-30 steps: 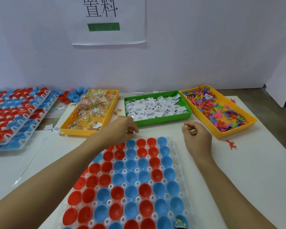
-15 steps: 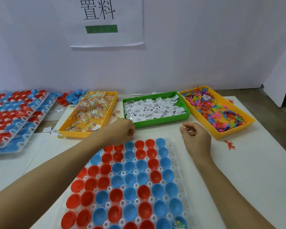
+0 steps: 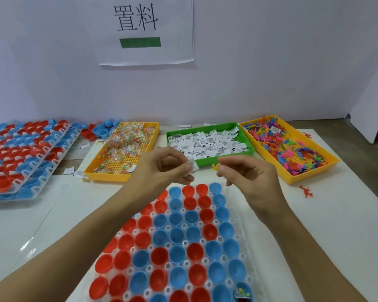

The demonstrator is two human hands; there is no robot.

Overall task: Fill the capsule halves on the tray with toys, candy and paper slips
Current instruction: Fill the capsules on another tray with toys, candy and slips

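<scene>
- Capsule tray: clear moulded plastic sheet with round holes between the cups, lying on the white table right in front of the person, near edge out of view.
- Capsule halves: glossy red and blue hemispherical cups, open side up, mixed in rows. Nearly all look empty; one blue cup at the near right holds small coloured bits.
- Left hand: raised above the far end of the tray, thumb and forefinger pinching a small white paper slip; other fingers curled.
- Right hand: also above the far end, fingers curled, fingertips pinching a small yellow toy, only partly visible.
- Against half a second ago: both hands have lifted off the tray's far edge and drawn together; the slip and toy now show between them. The view has tipped, so the far bins sit higher.
- Behind the tray, three shallow rectangular plastic bins side by side: yellow with perforated floor, holding clear-wrapped candy; green with printed white slips; yellow with bright plastic figures.
- One red figure lies loose on the table, right of the tray.
- Left side: stacked trays of red and blue halves.
- Paper sign on the back wall, black characters over a green bar.
</scene>
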